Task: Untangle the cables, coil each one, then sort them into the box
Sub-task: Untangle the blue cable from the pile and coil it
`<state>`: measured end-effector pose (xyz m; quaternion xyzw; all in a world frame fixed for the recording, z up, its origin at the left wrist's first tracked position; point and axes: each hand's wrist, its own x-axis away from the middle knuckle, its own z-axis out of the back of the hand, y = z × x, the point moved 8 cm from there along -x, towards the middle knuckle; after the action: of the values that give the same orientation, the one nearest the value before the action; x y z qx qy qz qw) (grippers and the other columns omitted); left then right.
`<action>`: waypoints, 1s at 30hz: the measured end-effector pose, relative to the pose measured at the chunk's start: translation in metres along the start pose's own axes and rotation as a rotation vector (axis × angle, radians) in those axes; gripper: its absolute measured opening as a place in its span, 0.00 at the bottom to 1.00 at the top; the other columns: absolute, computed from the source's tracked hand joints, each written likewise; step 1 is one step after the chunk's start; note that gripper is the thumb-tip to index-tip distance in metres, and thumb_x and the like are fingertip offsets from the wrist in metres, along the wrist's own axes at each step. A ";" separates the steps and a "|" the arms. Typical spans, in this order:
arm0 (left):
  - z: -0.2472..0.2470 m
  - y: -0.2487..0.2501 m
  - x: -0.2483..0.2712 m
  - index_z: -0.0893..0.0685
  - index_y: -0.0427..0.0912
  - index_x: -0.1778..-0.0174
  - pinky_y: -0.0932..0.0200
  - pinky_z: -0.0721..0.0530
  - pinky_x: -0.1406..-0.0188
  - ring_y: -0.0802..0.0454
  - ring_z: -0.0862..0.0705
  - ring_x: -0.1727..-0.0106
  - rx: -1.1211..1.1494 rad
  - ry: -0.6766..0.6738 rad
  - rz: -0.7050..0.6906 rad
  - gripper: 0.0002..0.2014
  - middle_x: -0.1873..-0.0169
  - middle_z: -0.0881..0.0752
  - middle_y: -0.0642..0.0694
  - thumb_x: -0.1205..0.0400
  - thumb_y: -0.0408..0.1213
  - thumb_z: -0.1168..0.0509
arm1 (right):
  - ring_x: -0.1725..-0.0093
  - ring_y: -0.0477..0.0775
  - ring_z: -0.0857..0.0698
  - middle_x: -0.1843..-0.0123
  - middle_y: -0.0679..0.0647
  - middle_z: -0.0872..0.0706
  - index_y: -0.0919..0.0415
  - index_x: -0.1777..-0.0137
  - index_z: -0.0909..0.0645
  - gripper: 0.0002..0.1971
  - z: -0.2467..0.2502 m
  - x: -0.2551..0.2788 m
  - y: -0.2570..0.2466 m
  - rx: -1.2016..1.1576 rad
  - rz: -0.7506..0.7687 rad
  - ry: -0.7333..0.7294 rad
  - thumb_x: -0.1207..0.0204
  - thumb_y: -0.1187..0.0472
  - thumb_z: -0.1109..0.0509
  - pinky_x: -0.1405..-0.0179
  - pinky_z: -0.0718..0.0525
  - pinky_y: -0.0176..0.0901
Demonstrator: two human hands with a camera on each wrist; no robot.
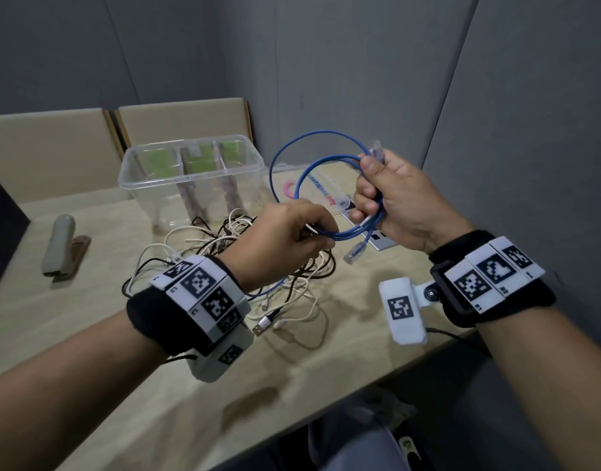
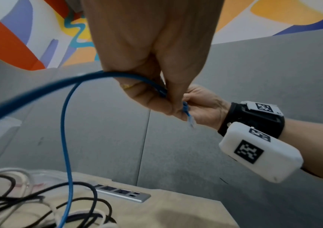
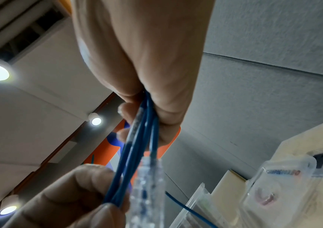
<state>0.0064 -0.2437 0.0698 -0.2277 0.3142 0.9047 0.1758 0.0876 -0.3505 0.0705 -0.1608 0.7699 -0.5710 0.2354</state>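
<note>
Up above the surface (image 1: 326, 385), the right hand (image 1: 399, 205) is fisted round several gathered loops of the blue cable (image 1: 285, 154), thumb pressed on top, with one clear plug (image 1: 375, 151) sticking up past the thumb and the other plug (image 1: 355, 253) dangling below the fist. Just to its left and a little lower, the left hand (image 1: 285, 236) pinches the same blue cable between thumb and fingertips where the loops sag between the two hands; the left wrist view shows a strand running from that pinch down into the heap below. From the right fist the loops arc out to the far left, held in the air in front of the box (image 1: 190, 171). Under the left hand, on the surface, lies the tangle (image 1: 285, 300) of white and black cables, a metal USB plug (image 1: 263, 324) at its near edge. The box is clear plastic with dividers, standing on the far side of the surface beyond the tangle; green cards show through its far wall. To its right, beneath the blue loops, lies a clear packet (image 1: 326, 192) with red and blue print, and a silver socket strip (image 2: 121, 193) sits in the surface near the right hand. Far left on the surface rests a grey stapler (image 1: 59, 246).
</note>
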 end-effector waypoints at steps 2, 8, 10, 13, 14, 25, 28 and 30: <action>0.002 0.001 0.001 0.14 0.45 0.59 0.77 0.28 0.63 0.69 0.21 0.64 -0.011 0.022 -0.022 0.05 0.66 0.20 0.60 0.27 0.33 0.25 | 0.77 0.46 0.33 0.74 0.49 0.31 0.58 0.53 0.31 0.06 0.004 -0.002 -0.003 0.096 0.028 0.032 0.13 0.62 0.45 0.73 0.26 0.39; -0.027 -0.012 0.007 0.21 0.43 0.53 0.60 0.15 0.64 0.52 0.15 0.69 0.551 -0.287 0.362 0.05 0.64 0.16 0.47 0.15 0.32 0.41 | 0.71 0.44 0.30 0.69 0.50 0.29 0.57 0.55 0.27 0.08 0.004 0.000 0.000 0.264 0.124 0.046 0.14 0.65 0.44 0.70 0.31 0.36; -0.022 -0.014 0.005 0.24 0.43 0.53 0.63 0.16 0.68 0.49 0.15 0.68 0.602 -0.178 0.384 0.05 0.60 0.15 0.43 0.16 0.29 0.40 | 0.68 0.45 0.27 0.67 0.51 0.27 0.58 0.54 0.26 0.09 0.002 0.000 0.002 0.128 0.094 0.046 0.14 0.67 0.45 0.68 0.28 0.36; 0.002 -0.011 0.001 0.27 0.52 0.56 0.62 0.16 0.64 0.55 0.15 0.58 0.323 0.126 0.197 0.16 0.51 0.17 0.47 0.24 0.27 0.29 | 0.69 0.46 0.23 0.70 0.50 0.23 0.59 0.55 0.26 0.09 0.001 -0.002 -0.001 0.038 0.067 0.046 0.14 0.66 0.45 0.68 0.19 0.39; 0.010 -0.008 0.001 0.29 0.55 0.56 0.61 0.17 0.64 0.58 0.16 0.56 0.300 0.222 0.163 0.20 0.49 0.20 0.46 0.26 0.27 0.28 | 0.70 0.46 0.22 0.71 0.50 0.23 0.60 0.55 0.26 0.10 0.002 -0.002 -0.002 0.038 0.061 0.049 0.14 0.66 0.45 0.68 0.18 0.39; 0.036 -0.007 -0.027 0.31 0.49 0.26 0.55 0.37 0.31 0.50 0.24 0.33 -0.249 0.064 0.135 0.29 0.37 0.20 0.47 0.19 0.61 0.44 | 0.75 0.46 0.27 0.74 0.48 0.26 0.58 0.54 0.25 0.09 -0.010 0.006 0.006 0.169 -0.036 -0.165 0.14 0.65 0.45 0.72 0.21 0.42; 0.028 -0.010 -0.031 0.18 0.46 0.53 0.55 0.20 0.65 0.54 0.20 0.69 0.049 -0.057 0.212 0.12 0.71 0.16 0.52 0.16 0.49 0.42 | 0.68 0.49 0.19 0.71 0.51 0.21 0.59 0.54 0.24 0.09 -0.011 0.007 0.005 0.139 -0.055 -0.160 0.14 0.66 0.44 0.66 0.13 0.46; 0.033 -0.022 -0.031 0.22 0.46 0.65 0.60 0.31 0.76 0.57 0.31 0.79 0.205 0.054 0.302 0.14 0.80 0.27 0.53 0.14 0.44 0.44 | 0.60 0.51 0.13 0.63 0.54 0.17 0.60 0.54 0.25 0.08 -0.009 0.006 0.006 0.102 -0.072 -0.142 0.15 0.66 0.44 0.59 0.11 0.53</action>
<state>0.0324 -0.2114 0.0987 -0.1830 0.4399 0.8777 0.0515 0.0776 -0.3450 0.0653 -0.2164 0.7148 -0.6047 0.2766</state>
